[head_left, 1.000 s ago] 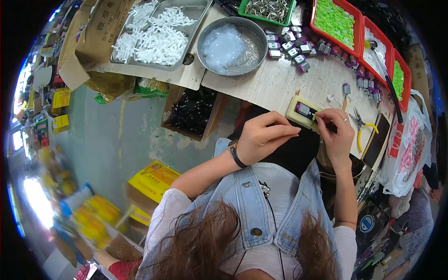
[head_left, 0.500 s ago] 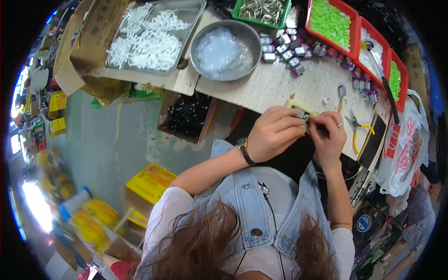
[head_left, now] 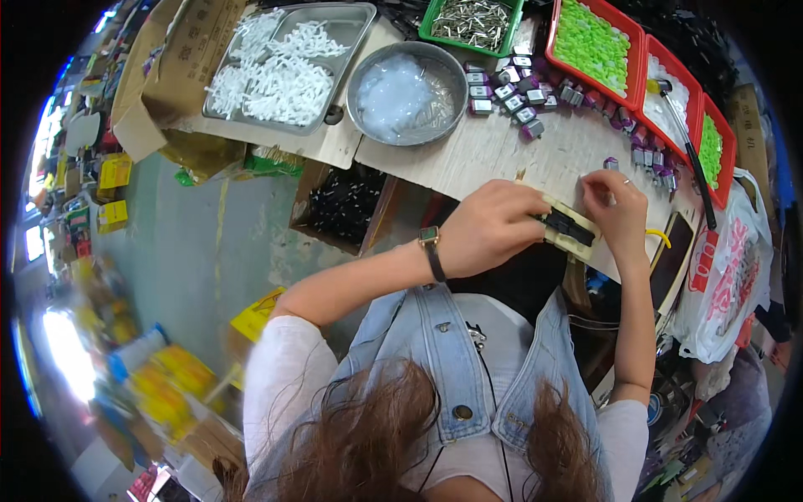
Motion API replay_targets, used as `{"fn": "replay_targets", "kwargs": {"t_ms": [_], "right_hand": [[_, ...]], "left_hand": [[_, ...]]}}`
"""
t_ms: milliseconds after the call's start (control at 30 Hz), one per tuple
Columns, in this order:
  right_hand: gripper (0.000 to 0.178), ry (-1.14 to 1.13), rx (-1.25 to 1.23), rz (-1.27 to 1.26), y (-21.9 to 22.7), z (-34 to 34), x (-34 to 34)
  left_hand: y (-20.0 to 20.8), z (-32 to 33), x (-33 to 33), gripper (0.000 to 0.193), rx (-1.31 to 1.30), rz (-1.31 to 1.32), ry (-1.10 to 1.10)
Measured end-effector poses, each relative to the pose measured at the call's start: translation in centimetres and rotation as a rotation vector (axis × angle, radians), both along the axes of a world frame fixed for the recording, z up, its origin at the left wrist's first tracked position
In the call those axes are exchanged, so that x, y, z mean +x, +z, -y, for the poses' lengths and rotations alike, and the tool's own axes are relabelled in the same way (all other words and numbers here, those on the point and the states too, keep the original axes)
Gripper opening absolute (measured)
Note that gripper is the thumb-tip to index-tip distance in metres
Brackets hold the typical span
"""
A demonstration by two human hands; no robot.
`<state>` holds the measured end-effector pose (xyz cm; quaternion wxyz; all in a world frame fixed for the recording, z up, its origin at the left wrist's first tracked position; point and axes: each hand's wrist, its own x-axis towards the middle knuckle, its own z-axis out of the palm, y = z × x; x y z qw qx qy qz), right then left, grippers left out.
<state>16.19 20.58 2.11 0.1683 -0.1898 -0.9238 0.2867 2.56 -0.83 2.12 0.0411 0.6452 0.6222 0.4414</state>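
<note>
My left hand (head_left: 495, 224) is closed on the left end of a cream-coloured rectangular block (head_left: 574, 244) at the table's front edge. A dark slot or insert runs along the block's upper face; the fingers cover its left part. Just beyond the block's right end, my right hand (head_left: 623, 219) is bent over the tabletop, thumb and fingers drawn together. Anything between those fingertips is too small to make out. Behind it lies a small purple-and-metal part (head_left: 611, 164). A yellow plier handle (head_left: 661, 237) shows beside my right wrist, the rest hidden.
Purple-and-silver parts (head_left: 519, 99) lie scattered at the back. Around them stand a round metal bowl (head_left: 358, 112), a steel tray (head_left: 360, 25) of white strips, a green basket (head_left: 424, 32) of metal pins and red trays (head_left: 641, 63). A plastic bag (head_left: 729, 276) hangs at right.
My right hand has left the block and moved right and up, over where a small white piece lay. The block now shows more fully, tilted in my left hand.
</note>
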Motion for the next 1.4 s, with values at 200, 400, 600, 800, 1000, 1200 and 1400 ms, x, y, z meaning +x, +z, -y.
{"fn": "replay_targets", "kwargs": {"t_ms": [200,400,600,800,1000,1200,1400], "right_hand": [[0.008,-0.200,-0.381,-0.048,-1.0,-0.4,0.8],[0.007,-0.220,-0.723,-0.198,2.6,4.4,2.4],[0.009,-0.176,-1.205,-0.365,3.3,8.2,4.1],[0.017,-0.182,-0.576,-0.466,3.2,9.3,3.6],[0.023,0.119,0.095,-0.400,4.7,6.7,4.2],[0.017,0.052,-0.248,-0.245,3.8,6.2,4.4],[0.012,-0.096,-0.758,-0.191,3.2,7.4,4.3]], "left_hand": [[1.0,1.7,2.1,0.020,0.065,0.427,0.227],[1.8,0.5,3.4,0.018,0.098,0.691,0.225],[1.4,-0.6,4.4,0.014,0.163,0.818,-0.033],[2.1,-1.5,5.8,0.010,0.060,1.382,0.018],[3.1,-1.5,4.2,0.014,-0.304,1.799,-0.086],[3.8,-1.0,4.7,0.013,-0.260,1.634,0.107],[1.4,0.5,6.2,0.018,0.103,0.717,0.240]]}}
